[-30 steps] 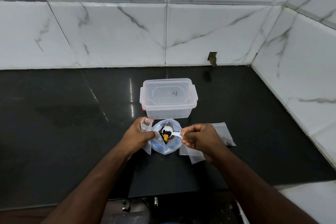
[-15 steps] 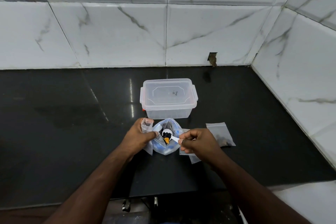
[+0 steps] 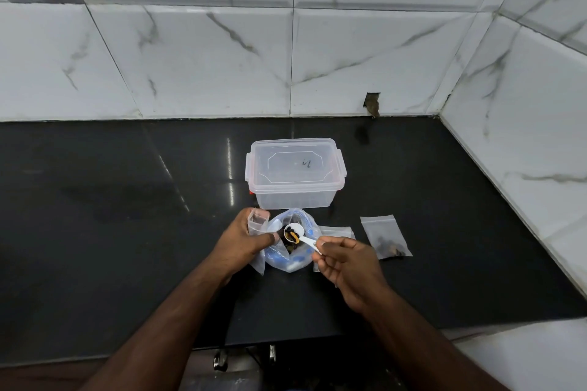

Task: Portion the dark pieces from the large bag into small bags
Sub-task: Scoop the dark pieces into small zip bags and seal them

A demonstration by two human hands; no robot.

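Observation:
The large clear bag point(image 3: 290, 259) with blue print stands open on the black counter, dark pieces inside. My right hand point(image 3: 344, 263) pinches the handle of a small white spoon point(image 3: 298, 233) whose bowl, loaded with dark pieces and an orange bit, hovers over the large bag's mouth. My left hand point(image 3: 243, 240) grips an open small clear bag point(image 3: 258, 221) upright at the large bag's left side. A small bag holding dark pieces point(image 3: 386, 236) lies flat to the right.
A lidded clear plastic box point(image 3: 295, 173) stands just behind the bags. More flat small bags point(image 3: 336, 232) lie under my right hand. White marble-tile walls close the back and right. The counter's front edge point(image 3: 286, 341) runs below my forearms.
My right hand has drawn back toward me and slightly right, uncovering the filled small bag. The spoon stays loaded over the large bag. My left hand has kept its grip.

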